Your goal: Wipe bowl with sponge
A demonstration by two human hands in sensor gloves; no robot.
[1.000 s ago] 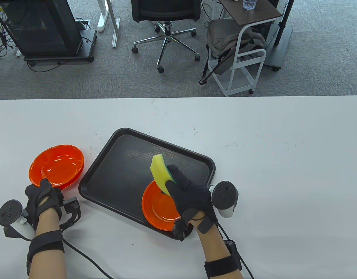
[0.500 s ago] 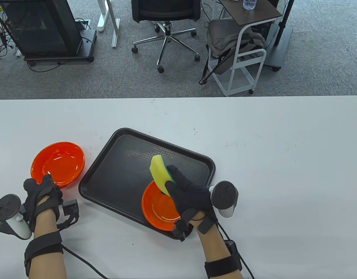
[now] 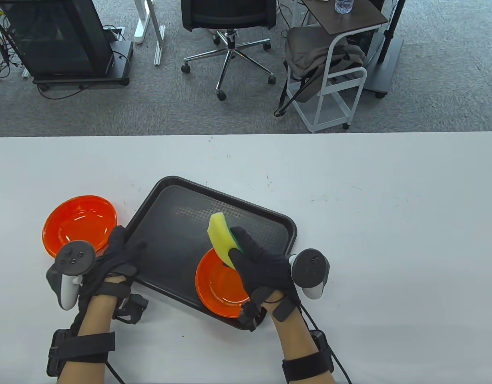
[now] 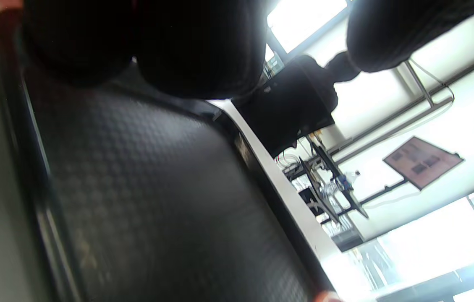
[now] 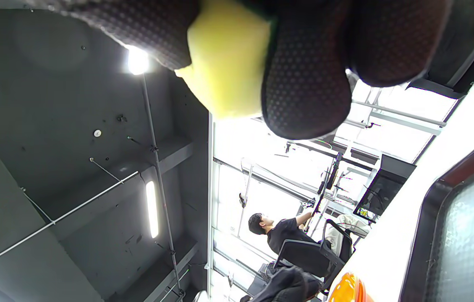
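Observation:
My right hand (image 3: 252, 256) grips a yellow sponge with a green back (image 3: 221, 237), held upright over the far rim of an orange bowl (image 3: 218, 286) that stands on the near right part of a black tray (image 3: 177, 232). The sponge (image 5: 228, 63) shows between my gloved fingers (image 5: 304, 75) in the right wrist view. A second orange bowl (image 3: 79, 224) stands on the table left of the tray. My left hand (image 3: 119, 252) reaches over the tray's left edge, fingers loose and holding nothing. The left wrist view shows the tray floor (image 4: 157, 201) under dark fingers (image 4: 199, 46).
The white table (image 3: 390, 224) stretches wide to the right and behind the tray. Beyond its far edge are an office chair (image 3: 229, 24), a white cart (image 3: 334, 76) and a black cabinet (image 3: 57, 40). A person (image 5: 278, 228) appears far off in the right wrist view.
My left hand let go of the left orange bowl, which settled flat on the table, and moved right onto the tray's left edge. The right hand and sponge stayed put.

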